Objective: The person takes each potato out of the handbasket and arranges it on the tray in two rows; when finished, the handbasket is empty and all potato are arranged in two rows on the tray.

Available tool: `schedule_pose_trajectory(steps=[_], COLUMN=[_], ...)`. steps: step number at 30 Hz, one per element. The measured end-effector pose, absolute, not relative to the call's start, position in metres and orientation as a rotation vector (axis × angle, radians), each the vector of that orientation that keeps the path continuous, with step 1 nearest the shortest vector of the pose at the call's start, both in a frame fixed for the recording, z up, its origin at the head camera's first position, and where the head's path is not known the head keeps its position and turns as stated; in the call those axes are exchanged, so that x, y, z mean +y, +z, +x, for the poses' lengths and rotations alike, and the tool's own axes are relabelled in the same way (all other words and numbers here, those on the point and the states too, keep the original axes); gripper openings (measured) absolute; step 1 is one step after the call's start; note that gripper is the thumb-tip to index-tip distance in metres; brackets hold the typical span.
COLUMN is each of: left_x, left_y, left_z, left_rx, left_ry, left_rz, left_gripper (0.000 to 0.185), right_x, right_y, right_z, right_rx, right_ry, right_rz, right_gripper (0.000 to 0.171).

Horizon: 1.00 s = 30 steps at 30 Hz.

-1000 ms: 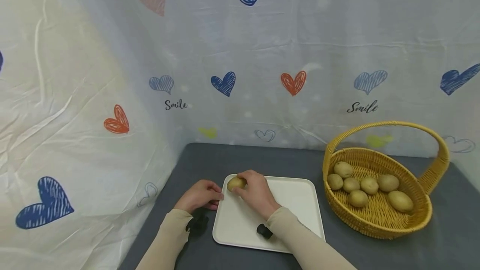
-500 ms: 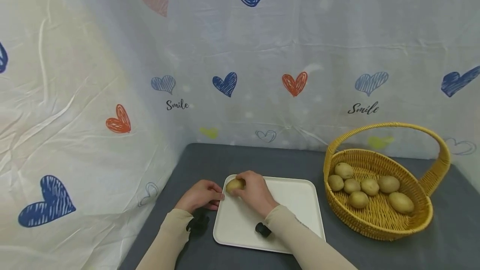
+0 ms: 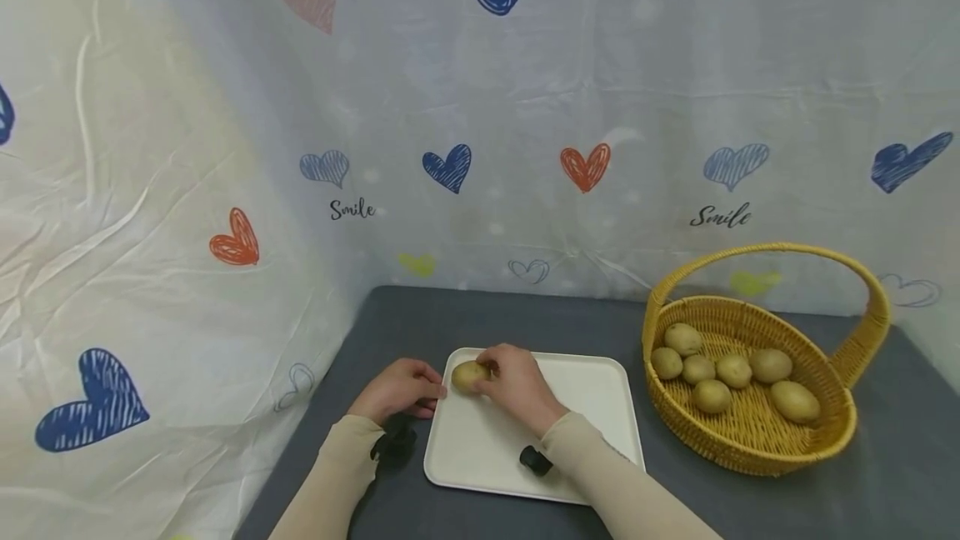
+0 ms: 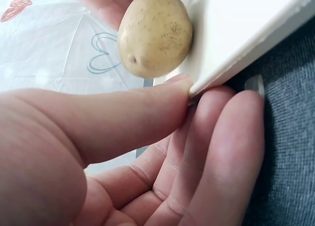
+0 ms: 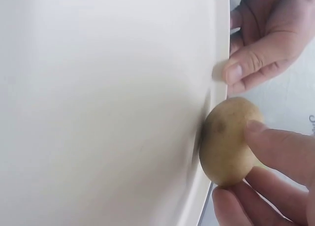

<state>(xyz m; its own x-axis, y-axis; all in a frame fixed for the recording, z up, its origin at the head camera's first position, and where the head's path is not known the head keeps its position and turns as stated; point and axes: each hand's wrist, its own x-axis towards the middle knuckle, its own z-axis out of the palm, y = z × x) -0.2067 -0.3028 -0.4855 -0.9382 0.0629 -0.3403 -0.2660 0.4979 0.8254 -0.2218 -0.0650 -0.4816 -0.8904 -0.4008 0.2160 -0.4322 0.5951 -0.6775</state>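
Observation:
A single potato rests at the far left corner of a white rectangular tray. My right hand is at its right side, thumb and fingertips touching it. In the right wrist view the thumb lies on the potato and the other fingertips meet its lower side. My left hand pinches the tray's left rim. The left wrist view shows the left thumb on the rim's edge and curled fingers below it, close to the potato.
To the right stands a yellow wicker basket with a tall arched handle, holding several potatoes. The grey tabletop ends at a pale curtain printed with hearts, which also runs along the left.
My right hand has eased slightly to the right, so more of the potato on the tray shows. The left hand stays at the tray rim.

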Motion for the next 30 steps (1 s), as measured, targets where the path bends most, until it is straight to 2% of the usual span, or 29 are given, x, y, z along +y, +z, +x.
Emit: schedule_pose_trajectory(steps=[13, 23, 30], left_x=[-0.291, -0.296, -0.296], left_y=[-0.487, -0.489, -0.488], left_z=[-0.208, -0.206, -0.206], left_rx=[2.426, 2.452, 2.453], left_ry=[1.4, 1.368, 1.362], left_rz=[-0.125, -0.173, -0.211], left_gripper=[0.025, 0.023, 0.026], right_x=[-0.026, 0.016, 0.064], right_y=[-0.476, -0.458, -0.446], right_z=[-0.212, -0.186, -0.168], right_rx=[-2.794, -2.793, -2.784], right_ry=[1.27, 1.247, 1.077], right_rz=[0.658, 0.645, 0.632], right_gripper=[0.038, 0.038, 0.039])
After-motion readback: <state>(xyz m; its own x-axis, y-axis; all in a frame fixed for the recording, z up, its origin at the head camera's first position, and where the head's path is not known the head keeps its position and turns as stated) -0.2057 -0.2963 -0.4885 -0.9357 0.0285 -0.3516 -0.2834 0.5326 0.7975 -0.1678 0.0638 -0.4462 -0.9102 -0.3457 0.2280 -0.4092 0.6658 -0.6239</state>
